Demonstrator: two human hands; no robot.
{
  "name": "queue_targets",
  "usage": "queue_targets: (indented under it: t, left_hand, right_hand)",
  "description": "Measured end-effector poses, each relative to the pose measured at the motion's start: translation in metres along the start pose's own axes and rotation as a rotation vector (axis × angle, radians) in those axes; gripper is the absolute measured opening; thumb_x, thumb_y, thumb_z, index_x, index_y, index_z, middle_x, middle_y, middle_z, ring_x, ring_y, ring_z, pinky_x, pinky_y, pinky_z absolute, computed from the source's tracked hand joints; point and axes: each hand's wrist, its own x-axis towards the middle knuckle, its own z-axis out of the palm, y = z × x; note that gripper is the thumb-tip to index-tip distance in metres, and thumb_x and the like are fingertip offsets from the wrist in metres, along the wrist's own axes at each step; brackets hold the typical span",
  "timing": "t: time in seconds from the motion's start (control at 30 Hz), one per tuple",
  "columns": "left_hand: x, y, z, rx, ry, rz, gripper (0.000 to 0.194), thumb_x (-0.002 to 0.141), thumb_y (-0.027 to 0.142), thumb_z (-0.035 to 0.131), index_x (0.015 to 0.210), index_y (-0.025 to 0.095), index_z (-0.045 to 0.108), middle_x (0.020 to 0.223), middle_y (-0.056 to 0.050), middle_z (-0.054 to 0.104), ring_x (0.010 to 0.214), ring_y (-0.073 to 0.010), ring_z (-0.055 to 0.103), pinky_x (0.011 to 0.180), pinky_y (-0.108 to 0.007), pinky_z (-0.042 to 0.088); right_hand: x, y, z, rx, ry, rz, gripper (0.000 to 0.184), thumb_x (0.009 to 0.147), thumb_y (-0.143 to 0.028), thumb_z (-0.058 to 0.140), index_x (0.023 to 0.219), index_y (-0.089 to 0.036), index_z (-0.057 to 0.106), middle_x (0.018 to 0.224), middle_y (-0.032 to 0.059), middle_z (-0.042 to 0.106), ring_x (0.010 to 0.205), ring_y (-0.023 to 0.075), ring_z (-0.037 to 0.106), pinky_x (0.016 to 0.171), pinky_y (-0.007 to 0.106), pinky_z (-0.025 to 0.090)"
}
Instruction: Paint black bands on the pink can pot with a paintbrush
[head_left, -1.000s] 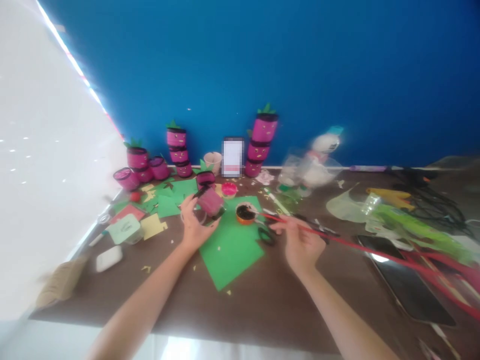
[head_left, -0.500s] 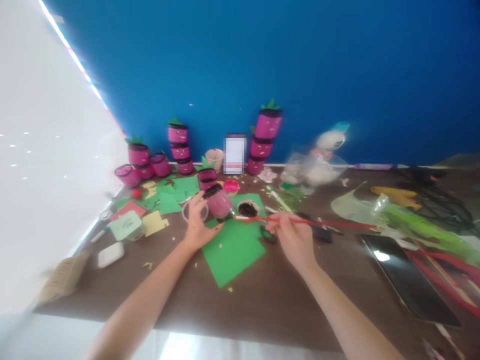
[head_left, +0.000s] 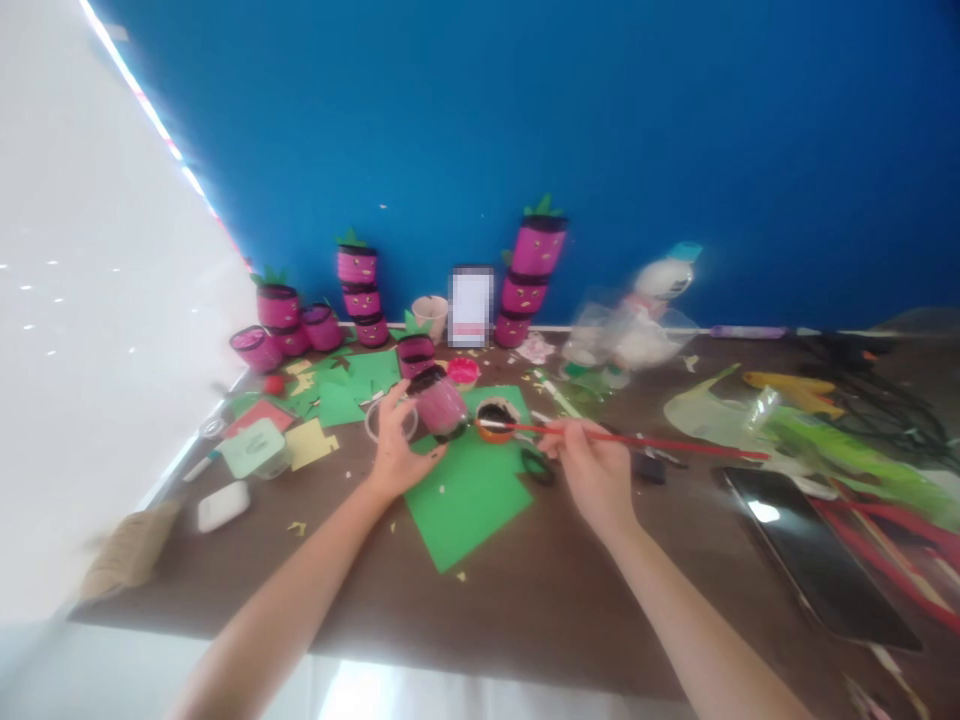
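My left hand (head_left: 394,455) is curled against the left side of a pink cup (head_left: 442,405) with dark painted edges. The cup is tilted, and its rim with the fingers behind it is partly hidden. In my right hand (head_left: 589,465) a long red paintbrush (head_left: 675,443) is pinched between fingers and thumb. Its pale ferrule and tip reach left, in front of a small tub of black paint (head_left: 495,415). Whether the bristles touch the pink cup I cannot tell. A green paper sheet (head_left: 469,510) lies below the pink cup and between my hands.
Stacked pink cup figures (head_left: 529,285) with green tops stand along the blue wall (head_left: 450,130). Pink paint (head_left: 463,373) sits behind the black paint. Scissors (head_left: 538,465) lie by my right hand. A dark phone (head_left: 821,555) is at right, a white case (head_left: 223,507) at left.
My right hand and the paintbrush have shifted slightly to the right, with the brush tip now a little away from the pink cup's edge. My left hand and the cup stay in place.
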Motion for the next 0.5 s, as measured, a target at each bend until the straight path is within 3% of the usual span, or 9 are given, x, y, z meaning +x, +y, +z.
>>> queue_targets:
  t: [0.17,0.33,0.5]
  left_hand:
    - [-0.0012,-0.0016,0.0013,0.008,0.011,-0.011,0.079,0.059,0.026,0.076,0.124,0.022,0.031,0.134,-0.019,0.038,0.124,-0.0306,0.042,0.094,-0.049,0.041]
    - [-0.0012,-0.0017,0.0013,-0.002,0.015,0.002,0.076,0.061,0.027,0.075,0.123,0.022,0.032,0.133,-0.019,0.039,0.125,-0.03,0.04,0.095,-0.049,0.041]
    - [-0.0012,-0.0011,0.0016,0.016,0.015,0.023,0.076,0.061,0.028,0.076,0.123,0.023,0.031,0.133,-0.019,0.039,0.124,-0.03,0.042,0.095,-0.05,0.04]
  right_hand:
    - [0.0004,-0.007,0.0019,0.154,-0.021,-0.001,0.019,0.075,-0.039,0.066,0.078,-0.02,0.067,0.061,0.0015,0.067,0.053,0.0135,0.059,0.052,0.028,0.049]
    - [-0.0039,-0.0032,0.004,0.052,0.032,0.065,0.022,0.075,-0.038,0.066,0.073,-0.016,0.068,0.057,0.004,0.068,0.044,0.0137,0.058,0.051,0.031,0.053]
    - [-0.0066,-0.0034,0.0071,-0.034,0.083,0.059,0.023,0.076,-0.037,0.065,0.075,-0.015,0.069,0.052,0.0027,0.066,0.047,0.0146,0.061,0.055,0.031,0.056]
